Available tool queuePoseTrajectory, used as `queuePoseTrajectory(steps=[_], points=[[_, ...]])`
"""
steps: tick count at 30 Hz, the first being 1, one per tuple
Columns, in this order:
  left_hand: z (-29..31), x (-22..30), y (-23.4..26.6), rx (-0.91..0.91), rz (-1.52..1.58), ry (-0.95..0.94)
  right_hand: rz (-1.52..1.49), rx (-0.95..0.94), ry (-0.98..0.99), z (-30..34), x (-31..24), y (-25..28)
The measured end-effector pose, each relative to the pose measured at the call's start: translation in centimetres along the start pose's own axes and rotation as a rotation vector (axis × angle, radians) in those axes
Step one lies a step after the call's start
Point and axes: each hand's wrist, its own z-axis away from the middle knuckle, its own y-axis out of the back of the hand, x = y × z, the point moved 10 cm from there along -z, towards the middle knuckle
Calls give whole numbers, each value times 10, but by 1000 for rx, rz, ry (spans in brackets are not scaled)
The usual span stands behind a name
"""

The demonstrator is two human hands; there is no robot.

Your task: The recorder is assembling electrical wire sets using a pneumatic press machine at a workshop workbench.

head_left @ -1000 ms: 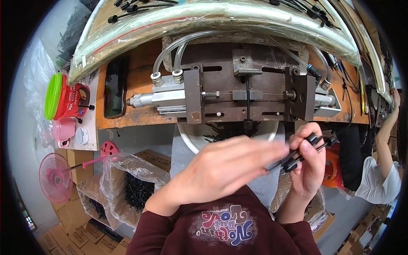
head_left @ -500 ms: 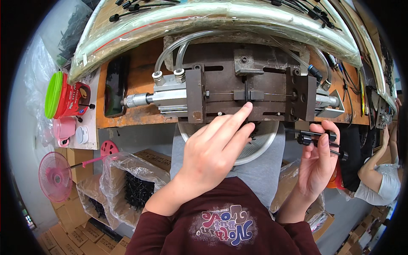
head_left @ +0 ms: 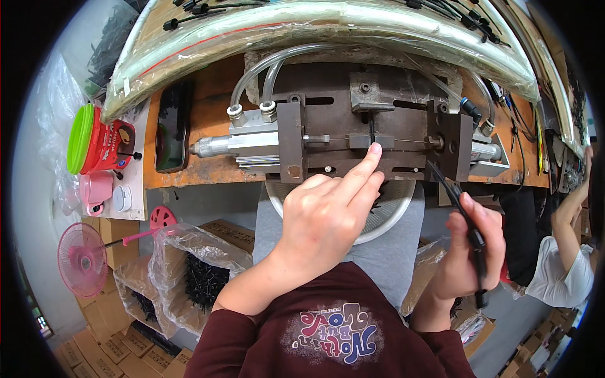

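Note:
My left hand reaches over the front edge of a dark metal clamping fixture. Its index fingertip rests on a thin black rod lying across the small center block. The other fingers are partly bent, with nothing visible in them. From both sides, slim metal pins point toward that block. To the right, my right hand is closed around several black plastic rods with thicker ends. They slant, with their thin tips near the fixture's right bracket.
Below the fixture, a white basket sits on my lap. Clear air hoses run to the left cylinder. A red tub and pink fan stand left. Plastic-lined boxes hold black parts. Another person's arm shows right.
The metal pins on both sides have moved inward toward the center block. My right hand has turned its rods from nearly level to steeply slanted. My left index finger stays at the block.

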Motion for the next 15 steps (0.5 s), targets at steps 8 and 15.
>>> queuePoseTrajectory(steps=[8, 15], points=[[5, 12, 20, 57, 768, 107, 61, -210, 258, 10, -40, -35], [10, 14, 34, 156, 409, 1, 44, -139, 169, 7, -25, -37]])
